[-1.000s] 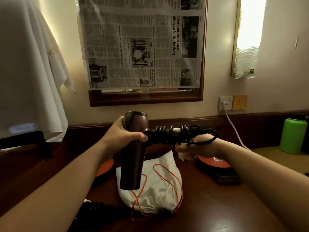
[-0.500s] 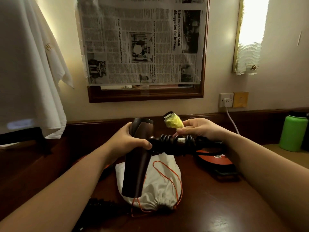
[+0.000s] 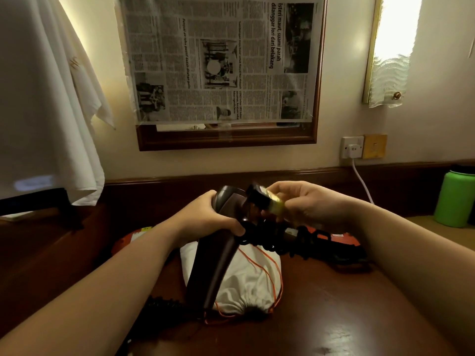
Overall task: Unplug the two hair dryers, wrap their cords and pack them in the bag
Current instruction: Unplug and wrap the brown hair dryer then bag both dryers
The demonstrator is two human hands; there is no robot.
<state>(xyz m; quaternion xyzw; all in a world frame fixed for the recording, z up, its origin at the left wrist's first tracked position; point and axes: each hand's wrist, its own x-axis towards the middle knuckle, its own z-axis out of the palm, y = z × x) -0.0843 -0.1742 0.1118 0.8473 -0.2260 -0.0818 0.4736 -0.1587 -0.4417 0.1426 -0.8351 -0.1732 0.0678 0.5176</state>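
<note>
Above the table (image 3: 321, 330), left hand (image 3: 205, 217) grips brown hair dryer (image 3: 216, 255) by its body, barrel tilted down. Right hand (image 3: 308, 204) pinches the yellow-tagged plug (image 3: 267, 201) over the cord (image 3: 272, 237) coiled round the handle. White drawstring bag (image 3: 246, 281) lies just below both hands.

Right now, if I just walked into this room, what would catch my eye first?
Probably the dark brown hair dryer held up in the middle, the left hand gripping its body while the right hand pinches the black-and-yellow plug above the coiled cord. Just beneath lies a white drawstring bag with an orange string on the wooden table. Behind, a newspaper covers the framed mirror on the wall.
</note>
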